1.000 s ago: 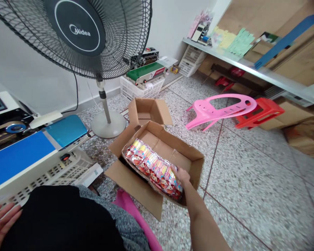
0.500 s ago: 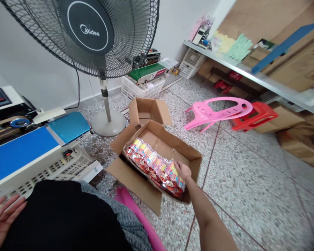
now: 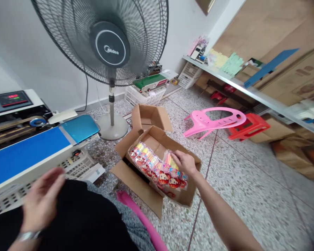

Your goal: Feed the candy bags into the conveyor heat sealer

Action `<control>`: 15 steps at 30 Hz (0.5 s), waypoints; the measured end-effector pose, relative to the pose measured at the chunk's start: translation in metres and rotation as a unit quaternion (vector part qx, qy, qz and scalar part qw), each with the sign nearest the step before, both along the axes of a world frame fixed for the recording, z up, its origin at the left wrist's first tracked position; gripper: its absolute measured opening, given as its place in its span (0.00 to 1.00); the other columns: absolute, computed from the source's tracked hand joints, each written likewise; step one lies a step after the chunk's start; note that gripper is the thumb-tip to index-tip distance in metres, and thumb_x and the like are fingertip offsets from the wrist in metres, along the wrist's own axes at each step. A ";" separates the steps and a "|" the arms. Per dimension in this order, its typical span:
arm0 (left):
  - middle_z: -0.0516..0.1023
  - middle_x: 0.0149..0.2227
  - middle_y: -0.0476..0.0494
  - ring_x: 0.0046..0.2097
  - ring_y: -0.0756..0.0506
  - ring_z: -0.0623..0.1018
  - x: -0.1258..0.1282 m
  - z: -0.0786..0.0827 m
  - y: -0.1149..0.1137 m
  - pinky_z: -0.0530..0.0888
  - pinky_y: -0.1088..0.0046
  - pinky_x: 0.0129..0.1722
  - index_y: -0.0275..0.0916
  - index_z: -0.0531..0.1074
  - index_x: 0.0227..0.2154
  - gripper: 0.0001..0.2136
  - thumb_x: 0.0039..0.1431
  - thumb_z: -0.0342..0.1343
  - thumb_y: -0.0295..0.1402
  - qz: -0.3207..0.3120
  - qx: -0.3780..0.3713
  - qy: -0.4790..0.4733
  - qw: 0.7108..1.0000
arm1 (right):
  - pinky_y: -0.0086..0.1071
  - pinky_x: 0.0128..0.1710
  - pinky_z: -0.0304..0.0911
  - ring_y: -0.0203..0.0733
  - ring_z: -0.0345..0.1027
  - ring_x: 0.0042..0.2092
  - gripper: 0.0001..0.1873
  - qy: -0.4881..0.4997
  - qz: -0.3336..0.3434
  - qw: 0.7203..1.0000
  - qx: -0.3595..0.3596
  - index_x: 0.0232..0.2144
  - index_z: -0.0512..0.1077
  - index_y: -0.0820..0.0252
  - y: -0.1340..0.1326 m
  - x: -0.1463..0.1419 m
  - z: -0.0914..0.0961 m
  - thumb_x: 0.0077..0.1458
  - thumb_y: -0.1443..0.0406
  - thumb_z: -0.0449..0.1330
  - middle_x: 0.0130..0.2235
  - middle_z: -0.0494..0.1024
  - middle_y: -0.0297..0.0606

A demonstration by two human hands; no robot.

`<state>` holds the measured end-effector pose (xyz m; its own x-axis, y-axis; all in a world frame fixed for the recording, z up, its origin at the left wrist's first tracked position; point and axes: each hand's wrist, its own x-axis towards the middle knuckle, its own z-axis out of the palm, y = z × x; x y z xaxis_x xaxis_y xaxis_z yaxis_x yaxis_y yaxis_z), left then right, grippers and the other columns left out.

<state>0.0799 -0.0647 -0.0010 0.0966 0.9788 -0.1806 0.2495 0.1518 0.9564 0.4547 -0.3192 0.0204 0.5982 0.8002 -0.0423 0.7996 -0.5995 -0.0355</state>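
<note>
My right hand [image 3: 185, 162] is inside an open cardboard box [image 3: 195, 190] on the floor, its fingers closed on the upper edge of some clear plastic packets [image 3: 170, 169]. These packets are printed with red cartoon faces, and pastel yellow and pink pieces show through. They sit tilted, a little raised over the row of similar packets [image 3: 143, 157] along the near side of the box. My left hand [image 3: 43, 195] hovers above my lap beside the conveyor machine, fingers loosely curved and thumb apart, nothing visible in it. Motion blurs this hand.
A conveyor machine with a blue belt [image 3: 28, 153] stands at left. Behind the box are a smaller cardboard box [image 3: 149, 116] and a standing fan [image 3: 111, 48]. A pink plastic chair [image 3: 216, 120] and red stool [image 3: 248, 126] stand right, before a long shelf [image 3: 261, 94].
My right hand has lifted the packets slightly out of the row and tilted them. My left hand has moved rightward and up, into fuller view. The camera view has shifted a little.
</note>
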 end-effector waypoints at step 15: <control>0.77 0.44 0.37 0.48 0.33 0.73 0.041 0.011 -0.025 0.66 0.54 0.49 0.38 0.71 0.43 0.27 0.37 0.65 0.42 -0.282 -0.282 -0.433 0.808 | 0.26 0.28 0.51 0.37 0.67 0.32 0.23 0.093 0.356 0.925 0.090 0.32 0.69 0.56 0.235 -0.178 0.061 0.57 0.47 0.44 0.30 0.75 0.33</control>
<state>0.1210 -0.0897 0.0101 0.8280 0.5207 -0.2080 -0.2953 0.7203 0.6277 0.2767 -0.0845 0.0809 -0.0885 0.9928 0.0803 0.9599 0.1065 -0.2592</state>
